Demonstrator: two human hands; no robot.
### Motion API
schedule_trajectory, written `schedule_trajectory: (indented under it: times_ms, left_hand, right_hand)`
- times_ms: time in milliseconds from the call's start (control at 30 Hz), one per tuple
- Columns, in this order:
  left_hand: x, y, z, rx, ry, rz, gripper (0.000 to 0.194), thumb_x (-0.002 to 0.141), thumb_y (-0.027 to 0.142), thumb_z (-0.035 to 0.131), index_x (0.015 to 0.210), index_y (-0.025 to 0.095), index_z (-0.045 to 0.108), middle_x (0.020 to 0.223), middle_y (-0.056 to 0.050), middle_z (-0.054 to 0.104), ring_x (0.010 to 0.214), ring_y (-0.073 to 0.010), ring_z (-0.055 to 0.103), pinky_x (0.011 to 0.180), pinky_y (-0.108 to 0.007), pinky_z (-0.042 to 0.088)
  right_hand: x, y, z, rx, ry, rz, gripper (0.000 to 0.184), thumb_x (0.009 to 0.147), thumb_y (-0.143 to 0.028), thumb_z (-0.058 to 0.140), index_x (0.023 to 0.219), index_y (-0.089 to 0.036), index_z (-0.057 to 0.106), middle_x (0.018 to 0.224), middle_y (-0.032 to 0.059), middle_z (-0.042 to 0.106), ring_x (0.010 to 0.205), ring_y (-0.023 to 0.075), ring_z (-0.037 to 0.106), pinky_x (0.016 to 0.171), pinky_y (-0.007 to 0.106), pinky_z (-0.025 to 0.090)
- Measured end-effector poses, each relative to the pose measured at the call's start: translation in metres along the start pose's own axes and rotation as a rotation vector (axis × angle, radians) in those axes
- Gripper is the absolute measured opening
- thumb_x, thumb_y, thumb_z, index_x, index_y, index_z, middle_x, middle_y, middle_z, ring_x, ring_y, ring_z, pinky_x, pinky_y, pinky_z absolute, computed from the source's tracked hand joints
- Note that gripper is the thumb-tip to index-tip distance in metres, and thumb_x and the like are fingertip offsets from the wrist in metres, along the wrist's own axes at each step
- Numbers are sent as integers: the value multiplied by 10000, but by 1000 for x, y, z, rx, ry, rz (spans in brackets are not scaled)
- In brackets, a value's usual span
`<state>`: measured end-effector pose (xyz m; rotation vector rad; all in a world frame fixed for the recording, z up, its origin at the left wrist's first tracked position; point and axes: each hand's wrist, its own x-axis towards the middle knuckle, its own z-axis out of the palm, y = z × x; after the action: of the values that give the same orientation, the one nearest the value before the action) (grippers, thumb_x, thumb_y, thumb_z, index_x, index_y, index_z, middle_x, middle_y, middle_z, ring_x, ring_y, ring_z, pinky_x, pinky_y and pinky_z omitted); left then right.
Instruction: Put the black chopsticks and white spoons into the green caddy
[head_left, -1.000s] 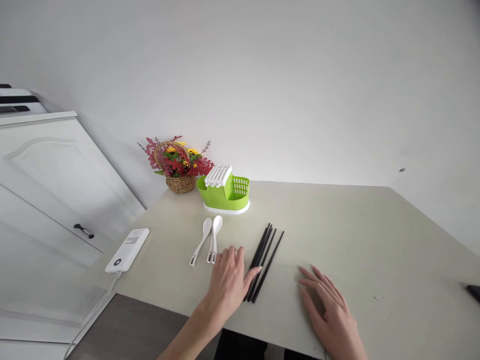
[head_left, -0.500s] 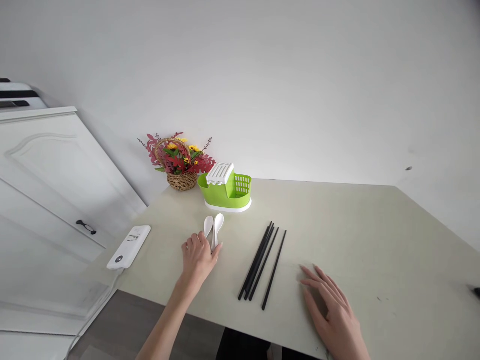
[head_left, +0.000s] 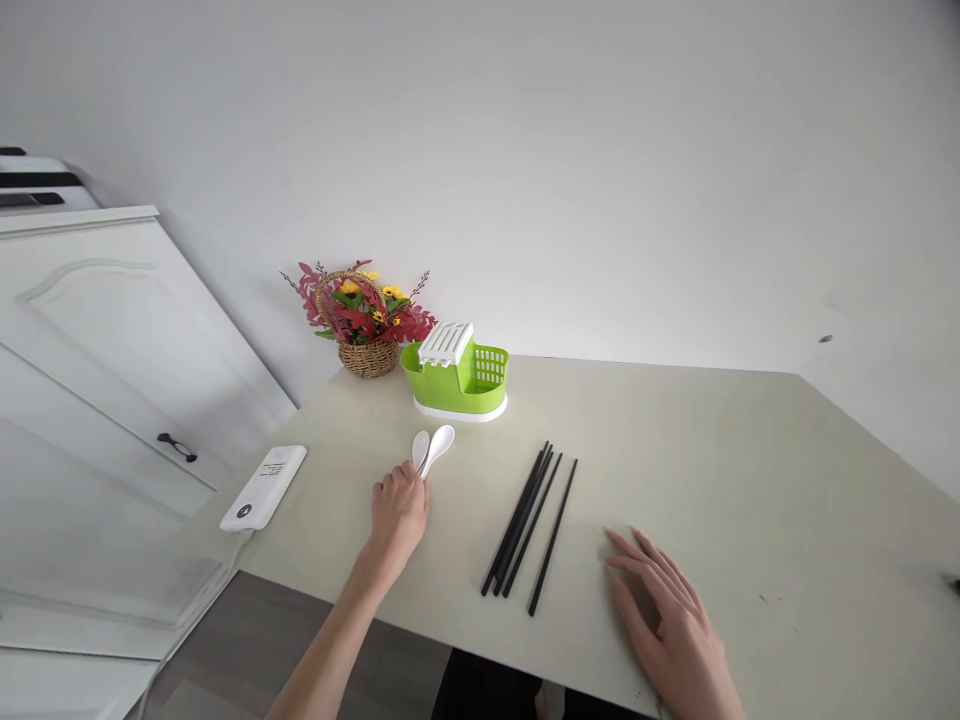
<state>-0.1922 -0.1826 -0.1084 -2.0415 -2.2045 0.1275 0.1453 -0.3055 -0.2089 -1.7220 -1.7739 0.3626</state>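
My left hand (head_left: 397, 510) is closed around the handles of two white spoons (head_left: 433, 449), whose bowls stick out past my fingers toward the green holder. Several black chopsticks (head_left: 529, 520) lie loose on the beige table (head_left: 675, 460), to the right of that hand. My right hand (head_left: 671, 625) rests flat on the table near its front edge, fingers stretched out and holding nothing. A green utensil holder (head_left: 457, 375) with a white slotted insert stands at the back of the table.
A wicker basket of red and yellow flowers (head_left: 364, 320) stands behind the holder by the wall. A white power bank (head_left: 264, 487) with a cable lies at the table's left edge. A white cabinet door (head_left: 112, 350) stands to the left.
My left hand moved left from the chopsticks to the spoons and closed on their handles; the spoons now lie together in its grip. My right hand stayed flat.
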Motion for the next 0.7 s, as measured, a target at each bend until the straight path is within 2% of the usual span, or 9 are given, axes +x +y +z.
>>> schedule_trajectory:
  times_ms: [200,433,567,700]
  left_hand:
    - [0,-3,15,-25,15,25,255,1053,120,345,1181,80,561,1048,-161,669,977,-255,688,766,-320,497]
    - [-5,-4,23,-144,125,66,284,1086,170,297,1257,86,508,1040,-135,655,949,-247,697,722,-314,515]
    - [-20,16,19,-258,197,168,280,1086,166,277,1294,109,456,1033,-111,643,899,-231,691,665,-308,514]
    - [-42,55,5,-429,200,336,264,1100,198,246,1293,160,421,985,-72,630,799,-187,665,611,-279,504]
  right_hand:
    - [-1,-10,-3,31,14,22,373,1026,-511,474,1295,-341,668,1513,-25,585,1493,340,416,1112,622,489]
    - [-1,-20,-6,73,38,53,358,1032,-529,453,1263,-360,668,1491,-47,603,1502,310,406,1142,617,458]
    - [0,-20,-5,89,51,46,355,1033,-512,460,1246,-337,683,1479,-19,616,1499,312,410,1152,609,446]
    - [0,-22,-5,101,61,53,334,1032,-498,462,1195,-325,698,1465,-9,628,1496,313,414,1158,606,435]
